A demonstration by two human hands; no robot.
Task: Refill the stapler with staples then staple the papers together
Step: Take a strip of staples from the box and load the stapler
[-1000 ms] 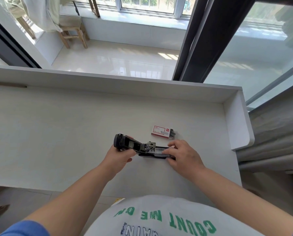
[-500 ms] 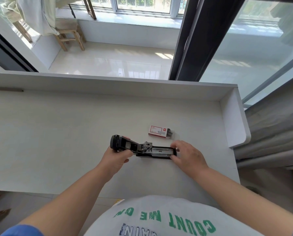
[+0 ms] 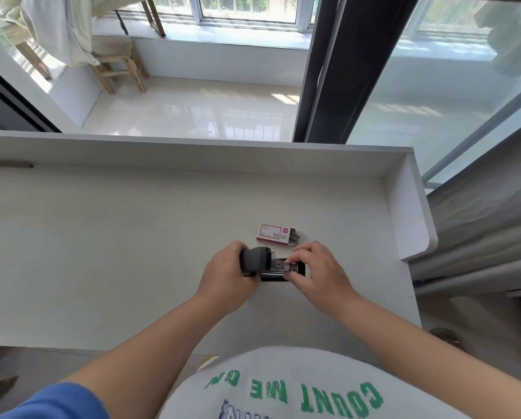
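A pale surface (image 3: 101, 252) with raised white edges fills the middle of the frame. At its centre right, the left hand (image 3: 227, 278) has its grip clamped on the dark stapler (image 3: 263, 264), while the right hand (image 3: 318, 275) pinches the stapler's metal end. A red staple box (image 3: 272, 232) lies just above. At upper left, a wooden stool (image 3: 118, 66) stands on glossy tiles.

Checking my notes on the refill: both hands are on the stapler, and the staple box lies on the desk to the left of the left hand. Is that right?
Not quite. In the head view the staple box lies just beyond the right hand, not left of the left hand. Both hands are indeed on the stapler, on the desk.
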